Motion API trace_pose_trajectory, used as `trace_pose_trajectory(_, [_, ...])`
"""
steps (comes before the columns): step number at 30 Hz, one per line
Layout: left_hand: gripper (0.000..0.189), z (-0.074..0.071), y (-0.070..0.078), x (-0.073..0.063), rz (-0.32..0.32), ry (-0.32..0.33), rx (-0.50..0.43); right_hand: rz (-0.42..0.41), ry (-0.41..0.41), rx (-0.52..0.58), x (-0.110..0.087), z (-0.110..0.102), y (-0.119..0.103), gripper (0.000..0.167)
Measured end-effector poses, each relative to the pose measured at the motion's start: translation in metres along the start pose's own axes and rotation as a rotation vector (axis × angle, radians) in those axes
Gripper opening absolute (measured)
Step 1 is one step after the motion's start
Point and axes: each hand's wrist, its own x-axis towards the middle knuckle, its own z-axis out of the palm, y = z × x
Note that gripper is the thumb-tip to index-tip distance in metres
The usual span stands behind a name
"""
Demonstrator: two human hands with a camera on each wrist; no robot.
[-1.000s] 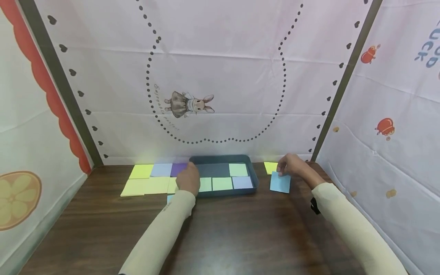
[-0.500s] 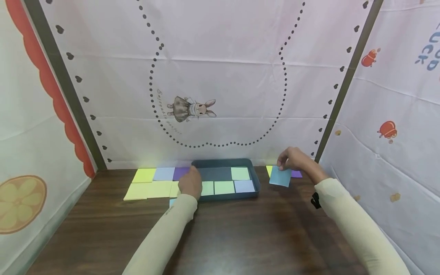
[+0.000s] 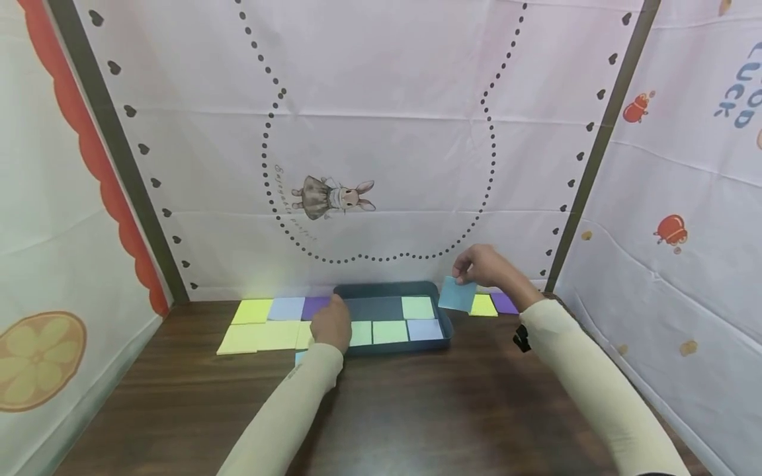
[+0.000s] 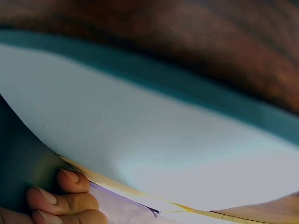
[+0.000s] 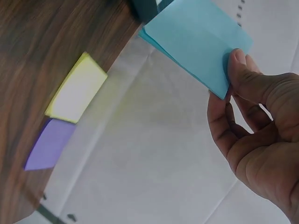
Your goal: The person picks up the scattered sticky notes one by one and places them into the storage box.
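Observation:
My right hand point(image 3: 489, 268) pinches a light blue sticky note pad point(image 3: 457, 295) between thumb and fingers, raised beside the right end of the dark tray point(image 3: 376, 309). In the right wrist view the blue pad point(image 5: 196, 42) shows slightly parted sheets at one edge. At the tray's left end, my left hand point(image 3: 332, 325) holds the side with curled fingers; its fingers point(image 4: 70, 203) appear against a dark surface in the left wrist view. Light green pads point(image 3: 389, 332) and a pale lavender pad point(image 3: 424, 330) lie inside the tray. My left hand hides the tray's left part.
Left of the tray lie yellow pads point(image 3: 241, 338), a lavender pad point(image 3: 287, 309) and a purple pad point(image 3: 313, 308). A blue pad point(image 3: 299, 357) peeks out by the left sleeve. Right of it are a yellow pad point(image 3: 484, 305) and a purple pad point(image 3: 505, 303). A cloth wall point(image 3: 381, 165) stands behind.
My right hand has lifted the blue pad and carried it left to the tray's right end, uncovering the yellow and purple pads. The left hand stays at the tray.

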Motion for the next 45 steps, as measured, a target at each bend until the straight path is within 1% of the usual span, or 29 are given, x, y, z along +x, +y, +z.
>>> trace_pose_trajectory(2, [0.029,0.003,-0.001,-0.001,-0.001,-0.008,0.003,-0.014,-0.006,-0.011,0.004,0.007,-0.009,0.008])
trace_pose_trajectory(6, [0.035,0.008,-0.003,-0.001,0.016,-0.022,0.049,-0.050,-0.014,-0.038,0.013,0.018,-0.029,0.010])
trace_pose_trajectory(8, [0.038,0.008,-0.003,0.000,0.017,-0.027,0.059,-0.070,-0.021,-0.036,0.017,0.022,-0.039,0.011])
trace_pose_trajectory(10, [0.037,0.003,-0.002,-0.001,0.012,-0.030,0.050,-0.087,-0.027,-0.026,0.022,0.027,-0.048,0.012])
trace_pose_trajectory(13, [0.033,0.004,-0.001,-0.001,0.016,-0.001,0.041,-0.106,-0.038,0.000,0.030,0.036,-0.059,0.014])
trace_pose_trajectory(16, [0.029,0.007,-0.003,0.002,0.025,0.016,0.061,-0.117,-0.041,0.017,0.037,0.045,-0.067,0.015])
trace_pose_trajectory(20, [0.031,0.012,-0.007,0.007,0.031,0.001,0.114,-0.140,-0.047,0.025,0.045,0.059,-0.078,0.013])
trace_pose_trajectory(23, [0.034,0.016,-0.007,0.010,0.034,-0.009,0.142,-0.153,-0.058,0.039,0.051,0.068,-0.082,0.013])
trace_pose_trajectory(28, [0.036,0.013,-0.004,0.006,0.022,0.002,0.157,-0.140,-0.097,0.068,0.058,0.081,-0.087,0.013])
trace_pose_trajectory(31, [0.036,0.008,-0.001,0.002,0.007,-0.002,0.157,-0.146,-0.122,0.064,0.062,0.087,-0.090,0.011])
trace_pose_trajectory(35, [0.037,-0.002,0.003,-0.002,-0.022,-0.036,0.130,-0.148,-0.152,0.049,0.069,0.091,-0.092,0.008])
trace_pose_trajectory(38, [0.036,-0.006,0.006,-0.005,-0.034,-0.054,0.127,-0.138,-0.173,0.034,0.073,0.094,-0.091,0.009])
trace_pose_trajectory(40, [0.035,-0.006,0.006,-0.005,-0.035,-0.050,0.132,-0.138,-0.180,0.019,0.076,0.096,-0.090,0.010])
trace_pose_trajectory(45, [0.033,0.003,0.001,-0.002,-0.017,-0.018,0.168,-0.139,-0.179,-0.003,0.084,0.101,-0.087,0.010])
